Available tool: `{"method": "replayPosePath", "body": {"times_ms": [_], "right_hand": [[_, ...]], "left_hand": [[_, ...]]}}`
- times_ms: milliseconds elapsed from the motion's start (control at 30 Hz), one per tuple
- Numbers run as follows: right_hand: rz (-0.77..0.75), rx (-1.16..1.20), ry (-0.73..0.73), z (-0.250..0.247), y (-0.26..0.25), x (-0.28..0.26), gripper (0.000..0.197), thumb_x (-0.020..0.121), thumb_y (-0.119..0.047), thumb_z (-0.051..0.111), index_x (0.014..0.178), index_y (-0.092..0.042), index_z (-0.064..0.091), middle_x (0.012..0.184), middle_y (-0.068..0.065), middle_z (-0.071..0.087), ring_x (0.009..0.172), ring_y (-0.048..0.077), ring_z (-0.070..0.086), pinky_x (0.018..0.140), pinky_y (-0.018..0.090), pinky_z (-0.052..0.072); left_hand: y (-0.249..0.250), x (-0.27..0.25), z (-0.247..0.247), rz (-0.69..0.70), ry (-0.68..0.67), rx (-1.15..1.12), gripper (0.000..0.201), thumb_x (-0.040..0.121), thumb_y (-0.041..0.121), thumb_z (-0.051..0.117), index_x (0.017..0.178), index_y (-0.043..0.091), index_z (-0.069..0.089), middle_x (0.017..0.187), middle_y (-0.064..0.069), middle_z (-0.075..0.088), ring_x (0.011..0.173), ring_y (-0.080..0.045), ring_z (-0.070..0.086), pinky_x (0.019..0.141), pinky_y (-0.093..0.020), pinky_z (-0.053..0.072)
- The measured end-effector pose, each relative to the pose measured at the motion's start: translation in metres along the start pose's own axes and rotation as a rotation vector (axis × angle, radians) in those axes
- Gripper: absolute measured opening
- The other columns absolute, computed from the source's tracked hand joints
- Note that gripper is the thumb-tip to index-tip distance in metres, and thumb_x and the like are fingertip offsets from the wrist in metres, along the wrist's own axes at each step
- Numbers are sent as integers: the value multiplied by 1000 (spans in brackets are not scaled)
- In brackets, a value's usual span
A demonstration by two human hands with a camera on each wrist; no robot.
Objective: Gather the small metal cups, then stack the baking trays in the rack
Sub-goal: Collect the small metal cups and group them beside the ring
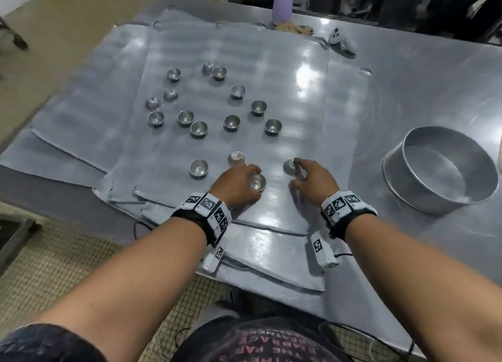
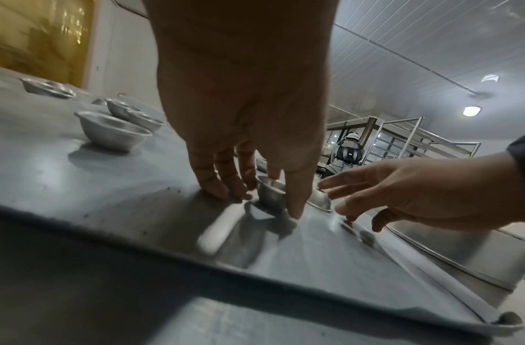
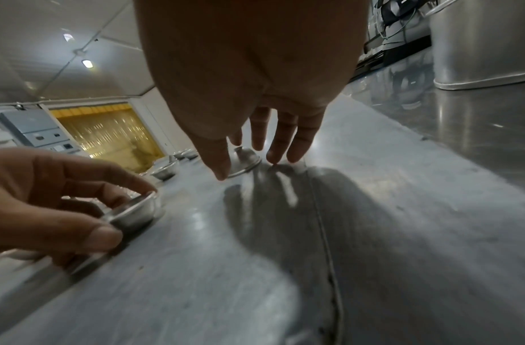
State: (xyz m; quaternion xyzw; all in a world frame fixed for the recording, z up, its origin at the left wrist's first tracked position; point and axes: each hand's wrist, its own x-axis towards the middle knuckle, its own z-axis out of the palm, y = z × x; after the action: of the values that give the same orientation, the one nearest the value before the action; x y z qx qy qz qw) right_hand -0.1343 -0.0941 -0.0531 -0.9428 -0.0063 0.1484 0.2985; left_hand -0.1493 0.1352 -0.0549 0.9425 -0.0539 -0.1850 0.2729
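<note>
My left hand is curled round an upright cup near the front edge of the top tray, thumb on its near side and fingers on the far side, as both wrist views show. My right hand hangs spread and holds nothing, its fingers straddling an upturned cup that lies just ahead of it, a little toward the tray's middle; whether the fingertips touch it I cannot tell. So each hand has its own cup straight in front, and the two cups sit near each other, side by side along the front edge. The other cups lie scattered farther back and toward the left edge, nearer my left hand. The round tin stands on the counter, well off to my right. The trays still lie stacked flat under everything.
</note>
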Motion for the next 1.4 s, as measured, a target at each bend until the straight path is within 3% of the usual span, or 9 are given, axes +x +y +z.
{"method": "replayPosePath", "body": {"times_ms": [200, 333, 433, 533, 633, 900, 1133, 1267, 1400], "right_hand": [[17, -84, 17, 12, -1, 11, 60, 91, -28, 64, 147, -28, 43, 139, 8, 47, 120, 28, 54, 95, 34, 44], [16, -79, 77, 18, -2, 17, 41, 91, -25, 64, 131, -21, 56, 127, 7, 53, 106, 28, 59, 86, 34, 47], [3, -52, 106, 21, -3, 18, 30, 90, -24, 63, 119, -18, 56, 117, 5, 59, 98, 27, 60, 79, 32, 44], [2, -18, 113, 25, -3, 18, 42, 90, -26, 64, 129, -21, 51, 124, 4, 59, 105, 27, 61, 87, 34, 47], [-9, -33, 87, 28, -2, 15, 55, 92, -29, 63, 144, -25, 45, 138, 3, 46, 110, 26, 58, 93, 34, 46], [-72, 53, 172, 31, 2, 7, 36, 79, -28, 75, 107, -27, 52, 113, -5, 48, 90, 20, 57, 73, 29, 43], [-65, 70, 134, 28, 8, 1, 52, 74, -39, 79, 119, -31, 53, 118, -6, 53, 97, 14, 55, 83, 28, 46], [-54, 75, 131, 27, 8, -3, 59, 76, -38, 79, 129, -25, 56, 117, -3, 64, 104, 17, 59, 89, 32, 48], [-27, 43, 131, 23, 6, -7, 65, 79, -38, 78, 137, -19, 55, 129, 2, 61, 116, 21, 57, 99, 34, 46]], "left_hand": [[-5, 10, -1, 30, 14, -31, 54, 76, 38, 78, 125, 30, 59, 121, -1, 62, 105, -24, 62, 86, -35, 51], [-9, 18, -3, 42, -6, -55, 53, 74, 39, 80, 122, 33, 58, 118, 2, 62, 102, -22, 62, 87, -37, 54], [-13, 23, -5, 58, -27, -58, 54, 73, 39, 82, 121, 33, 58, 115, 3, 63, 101, -20, 62, 84, -34, 52], [-15, 26, -6, 68, -42, -71, 54, 71, 40, 83, 119, 35, 57, 113, 4, 63, 100, -19, 62, 84, -35, 53], [-17, 27, -8, 78, -57, -71, 54, 71, 40, 83, 118, 35, 57, 113, 4, 63, 100, -18, 62, 85, -37, 55], [-18, 29, -8, 87, -59, -80, 54, 72, 38, 84, 118, 33, 56, 115, 3, 63, 100, -19, 61, 86, -38, 55], [-16, 27, -9, 81, -69, -91, 54, 73, 37, 84, 118, 33, 56, 116, 3, 63, 101, -18, 61, 88, -39, 55], [-15, 27, -8, 71, -67, -75, 55, 74, 38, 83, 120, 32, 55, 117, 2, 62, 102, -19, 61, 88, -39, 55], [-10, 30, -9, 98, -95, -50, 53, 76, 39, 81, 122, 29, 56, 117, 1, 61, 104, -20, 60, 89, -39, 53]]}}
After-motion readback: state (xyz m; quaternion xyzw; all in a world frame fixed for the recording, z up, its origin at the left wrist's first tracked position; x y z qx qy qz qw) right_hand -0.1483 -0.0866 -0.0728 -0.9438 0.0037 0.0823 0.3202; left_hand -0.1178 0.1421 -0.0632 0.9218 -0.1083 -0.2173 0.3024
